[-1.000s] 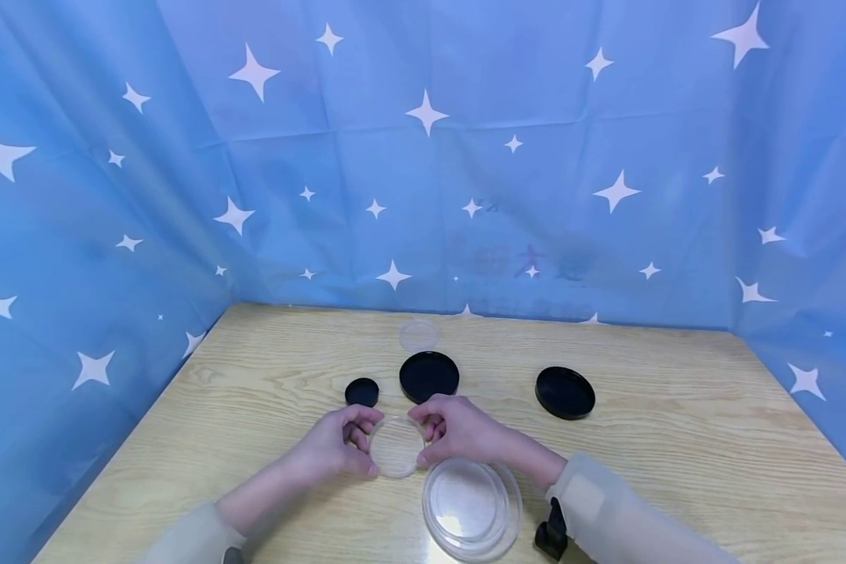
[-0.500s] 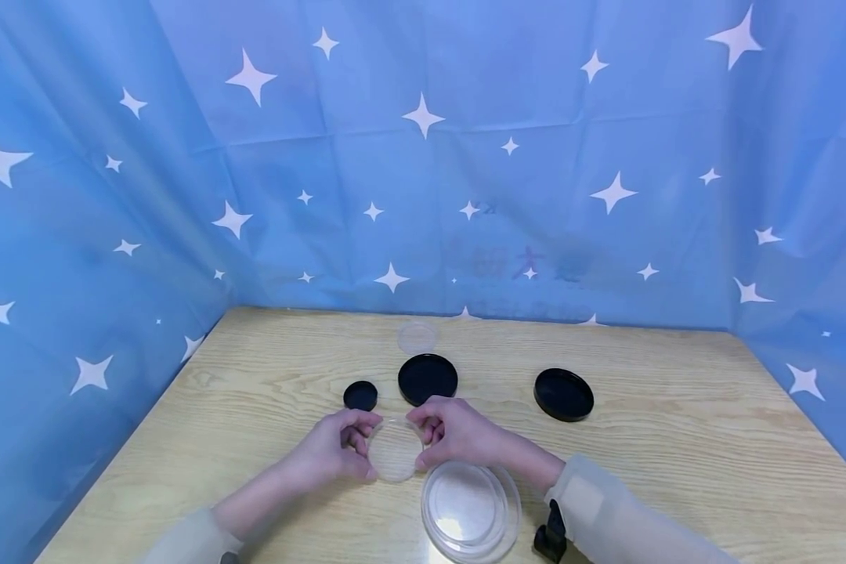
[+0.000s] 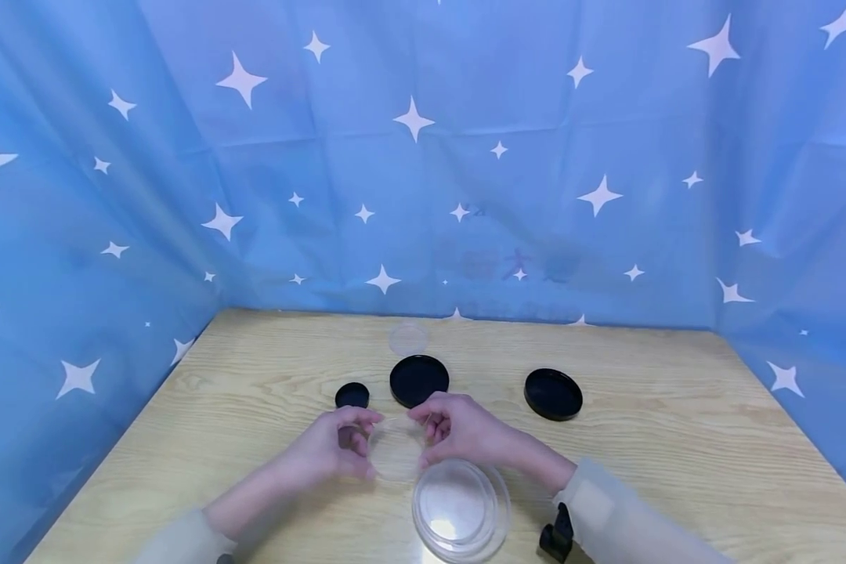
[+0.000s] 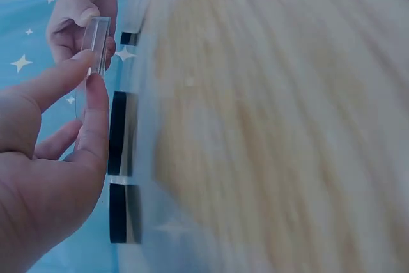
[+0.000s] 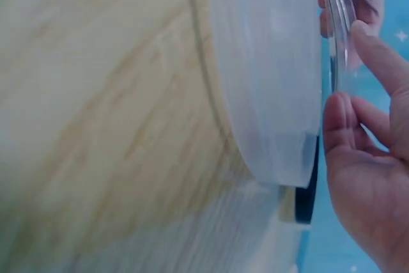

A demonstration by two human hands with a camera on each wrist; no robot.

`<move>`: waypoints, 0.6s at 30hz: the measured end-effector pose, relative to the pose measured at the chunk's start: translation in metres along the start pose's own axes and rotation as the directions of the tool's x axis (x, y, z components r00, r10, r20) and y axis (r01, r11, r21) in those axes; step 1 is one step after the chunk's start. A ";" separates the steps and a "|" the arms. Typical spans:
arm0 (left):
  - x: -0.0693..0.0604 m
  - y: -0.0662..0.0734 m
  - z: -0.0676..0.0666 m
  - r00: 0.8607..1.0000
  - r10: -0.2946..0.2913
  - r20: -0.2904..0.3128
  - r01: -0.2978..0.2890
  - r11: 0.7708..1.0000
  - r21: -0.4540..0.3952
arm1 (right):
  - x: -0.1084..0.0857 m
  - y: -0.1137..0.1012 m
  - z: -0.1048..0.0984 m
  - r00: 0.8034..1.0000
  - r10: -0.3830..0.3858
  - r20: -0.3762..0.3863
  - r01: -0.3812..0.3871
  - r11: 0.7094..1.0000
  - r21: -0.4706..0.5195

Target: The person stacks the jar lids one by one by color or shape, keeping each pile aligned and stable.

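Note:
A clear, shallow round petri dish (image 3: 395, 450) is held between both hands over the table's front middle. My left hand (image 3: 334, 446) pinches its left edge with thumb and fingers. On the opposite edge my right hand (image 3: 468, 429) pinches it the same way. Seen side-on, the dish's thin rim (image 4: 98, 44) shows between the fingertips in the left wrist view, and the petri dish (image 5: 340, 33) appears raised off the table in the right wrist view. Just below the right hand stands a stack of clear round plastic pieces (image 3: 454, 501) of differing sizes.
Beyond the hands lie a small black round dish (image 3: 352, 395) and a larger black dish (image 3: 419, 379). Another black dish (image 3: 553, 394) sits farther right. A thin clear disc (image 3: 408, 338) lies near the back edge. A blue starry curtain (image 3: 479, 157) surrounds the wooden table (image 3: 677, 439).
Both hands keep their pinch on the petri dish and have shifted slightly right relative to the table. The head view has turned a little, so the surroundings slide left.

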State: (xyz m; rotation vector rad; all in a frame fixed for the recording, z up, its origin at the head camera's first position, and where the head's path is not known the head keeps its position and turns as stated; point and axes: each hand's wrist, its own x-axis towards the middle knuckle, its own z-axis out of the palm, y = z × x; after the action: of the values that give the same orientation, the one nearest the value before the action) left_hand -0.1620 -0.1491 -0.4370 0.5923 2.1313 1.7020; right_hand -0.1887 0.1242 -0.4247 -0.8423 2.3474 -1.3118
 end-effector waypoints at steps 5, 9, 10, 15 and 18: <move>-0.001 0.006 0.006 1.000 0.005 0.012 -0.005 0.999 -0.032 | -0.008 -0.002 -0.004 1.000 0.021 0.005 -0.021 1.000 0.013; -0.002 0.011 0.012 1.000 0.015 0.016 -0.014 0.999 -0.039 | -0.018 -0.004 -0.008 1.000 0.012 0.008 -0.012 0.999 0.031; -0.002 0.012 0.014 1.000 0.016 0.021 -0.015 0.999 -0.042 | -0.020 -0.004 -0.009 1.000 0.003 0.007 -0.003 0.999 0.036; 0.001 0.017 0.027 0.999 0.004 0.039 -0.001 0.998 -0.063 | -0.039 -0.007 -0.015 1.000 -0.024 -0.010 0.024 0.999 0.026; 0.003 0.021 0.038 0.999 0.000 0.050 0.004 0.997 -0.071 | -0.053 -0.007 -0.019 0.999 -0.033 -0.025 0.034 0.999 0.042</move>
State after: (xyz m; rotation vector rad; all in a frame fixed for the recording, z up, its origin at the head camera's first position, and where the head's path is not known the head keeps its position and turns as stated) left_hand -0.1427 -0.1124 -0.4246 0.6058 2.0269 1.7356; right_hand -0.1558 0.1673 -0.4085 -0.8604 2.3255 -1.3877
